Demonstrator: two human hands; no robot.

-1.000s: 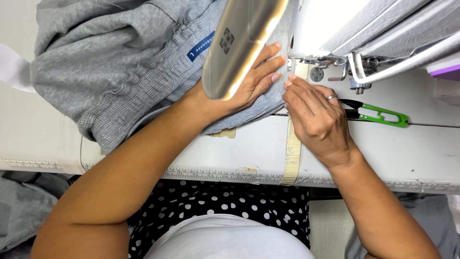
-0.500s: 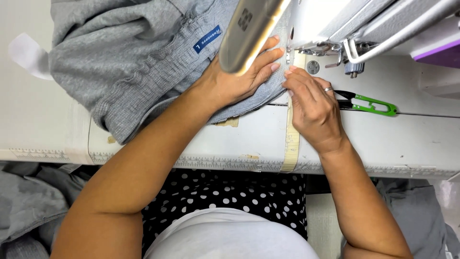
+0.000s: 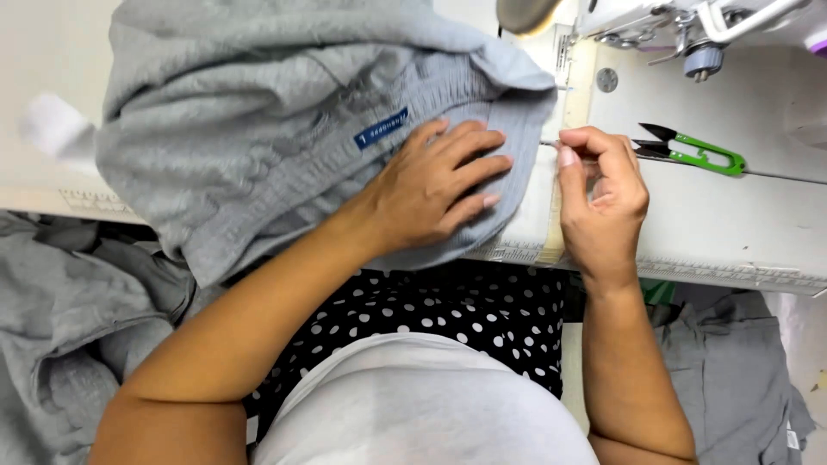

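A grey knit garment (image 3: 284,129) with a ribbed waistband and a small blue label (image 3: 382,128) lies bunched on the white sewing table (image 3: 732,224). My left hand (image 3: 431,185) rests flat on the waistband, fingers spread toward the right. My right hand (image 3: 599,194) sits just right of the fabric edge, thumb and forefinger pinched on a thin metal tool or pin at the garment's edge. The sewing machine head (image 3: 655,26) stands above both hands at the top.
Green-handled thread snips (image 3: 693,151) lie on the table right of my right hand. A pale tape strip (image 3: 551,207) runs down the table front. More grey fabric hangs at left (image 3: 60,301) and lower right (image 3: 732,370). My lap shows black polka-dot cloth (image 3: 465,314).
The view has shifted down and away from the machine. My hands have drawn the garment back from under the needle toward me; my left hand now lies flat on the waistband.
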